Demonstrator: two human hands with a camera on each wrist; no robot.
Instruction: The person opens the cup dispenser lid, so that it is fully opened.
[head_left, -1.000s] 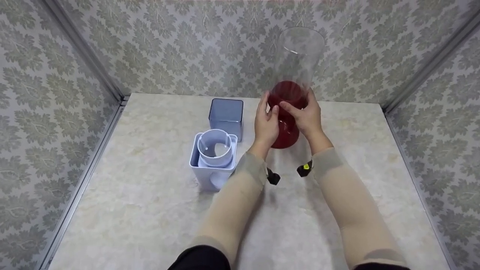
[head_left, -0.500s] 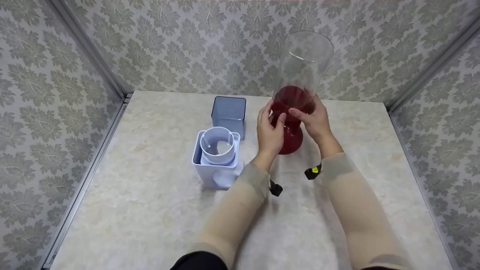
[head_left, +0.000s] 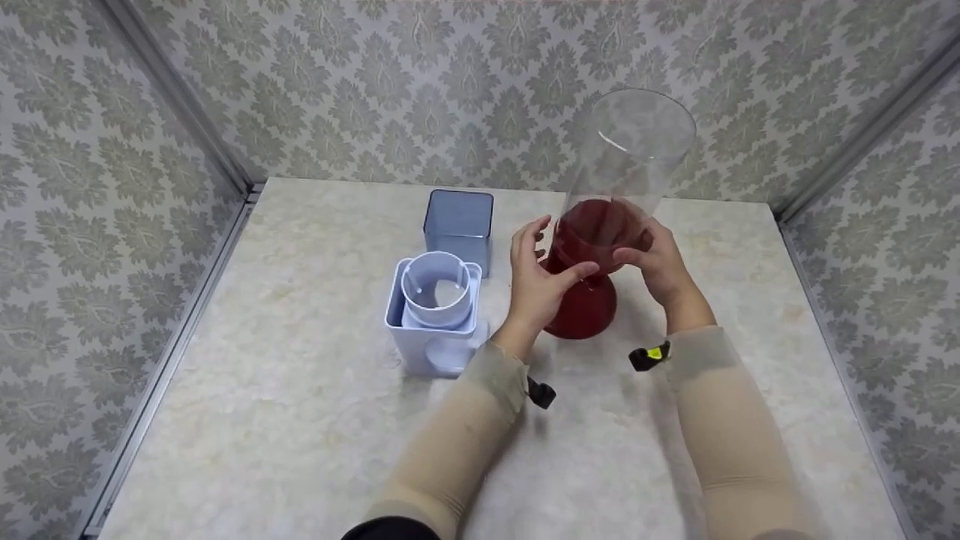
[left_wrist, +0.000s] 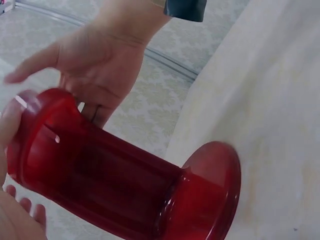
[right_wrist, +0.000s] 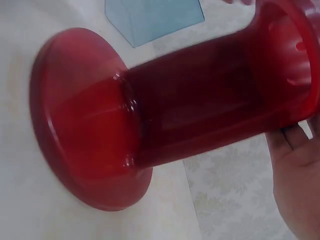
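Note:
A translucent red pedestal stand (head_left: pixel 581 311), with a round flared foot and ringed collar, stands upright on the table. From its collar rises a tall clear tube (head_left: pixel 637 161). My left hand (head_left: pixel 536 292) is at the stand's left, thumb across the front and fingers spread away from the side. My right hand (head_left: pixel 664 266) is at the right of the collar; in the left wrist view its thumb is raised off and its fingers are partly hidden behind the red collar (left_wrist: pixel 47 132). The right wrist view shows the red foot (right_wrist: pixel 90 120) close up.
Left of the stand is a pale blue square container (head_left: pixel 431 352) with a round cup-like insert (head_left: pixel 435 311). A clear blue-grey square bin (head_left: pixel 457 225) stands behind it. Patterned walls (head_left: pixel 480 97) enclose the table (head_left: pixel 300 420) at the back and sides.
The red stand and clear tube have come nearer to me and slightly right, along with both hands. My left fingers have spread off the stand, and the hands are farther apart.

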